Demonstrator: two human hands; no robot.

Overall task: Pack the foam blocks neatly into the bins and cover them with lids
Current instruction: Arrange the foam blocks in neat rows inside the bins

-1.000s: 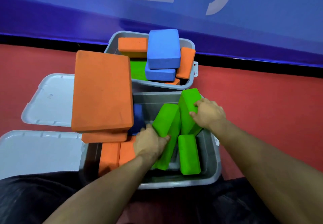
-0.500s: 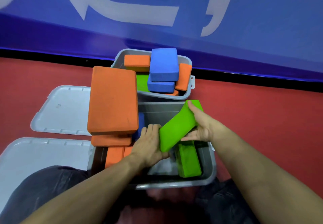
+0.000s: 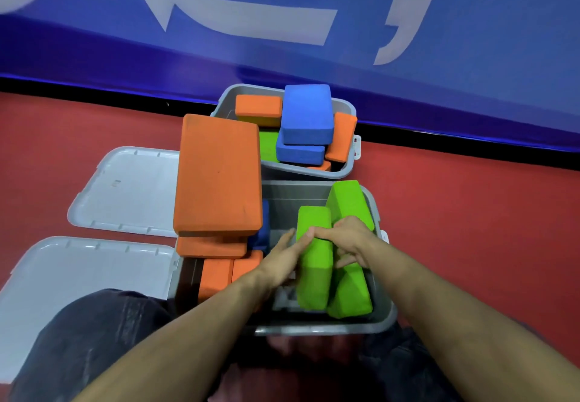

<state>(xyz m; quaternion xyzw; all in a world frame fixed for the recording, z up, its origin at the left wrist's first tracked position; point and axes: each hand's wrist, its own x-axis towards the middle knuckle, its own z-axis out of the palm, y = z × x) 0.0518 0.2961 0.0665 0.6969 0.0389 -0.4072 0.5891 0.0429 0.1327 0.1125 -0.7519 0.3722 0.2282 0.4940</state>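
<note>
A: Crowding is the worry in the near grey bin point(image 3: 326, 326). Three green foam blocks stand on edge against its right wall, and the middle green block point(image 3: 314, 263) is the one being seated.

B: How are the hands placed?

A: The right hand point(image 3: 346, 241) curls over that block's top, thumb on one side, fingers toward the right green block point(image 3: 350, 291). The left hand point(image 3: 284, 258) lies with straight fingers against the block's left face, pressing rather than gripping.

B: So what might fail?

A: The far green block point(image 3: 350, 205) leans above the bin's rim. If the middle one is pushed down hard, I'd expect the foam to bind and spring that neighbour higher, and the lid would then not close.

B: And left of the bin's middle?

A: Worse, I think. A large orange block point(image 3: 218, 175) lies flat on an orange stack point(image 3: 212, 246) well above the rim, overhanging it. A knock from the left forearm could tip it onto the near lid point(image 3: 88, 276) lying on the floor left of the bin.

B: The other bin?

A: The far bin point(image 3: 314, 172), beyond the near one, is heaped with blue and orange blocks; its lid point(image 3: 125, 191) lies open too.
</note>
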